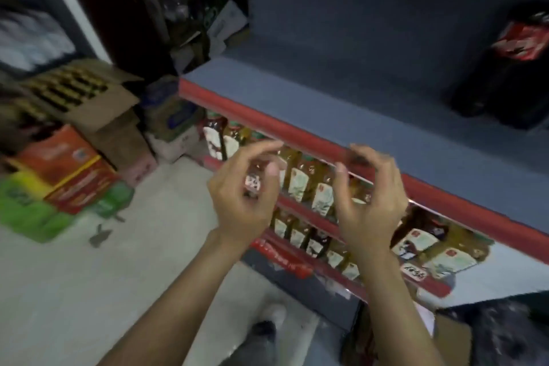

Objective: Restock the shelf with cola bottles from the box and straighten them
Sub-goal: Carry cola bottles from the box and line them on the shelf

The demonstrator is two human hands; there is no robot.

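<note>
The whole frame is smeared with motion blur, so I read most labels and edges only roughly. At the far right edge, on the grey shelf (341, 104), I make out the cola bottles (517, 68) — dark bodies with a red label band, cut off by the frame, and I cannot count them. At the bottom right a brown cardboard box (451, 339) pokes in, partly behind my right forearm and a dark blurred mass; its contents are hidden from me.

My left hand (240, 190) hovers in the centre of the frame, in front of the shelf's red front edge (297, 131). Its fingers (267, 147) are curled in a loose arc with the thumb apart from them, and they hold nothing. My right hand (371, 193) hangs just to its right in the same pose — fingers (371, 154) bent, thumb spread, gripping nothing. Whether those fingertips graze the red edge or sit just in front of it I cannot tell.

Below the edge, behind both hands, rows of amber bottles with white labels (300, 181) fill the lower shelves, partly hidden by my hands. At the left of the frame stacked cartons (74, 169) sit on the pale floor (133, 276), blurred. A shoe (267, 324) shows at the bottom centre.
</note>
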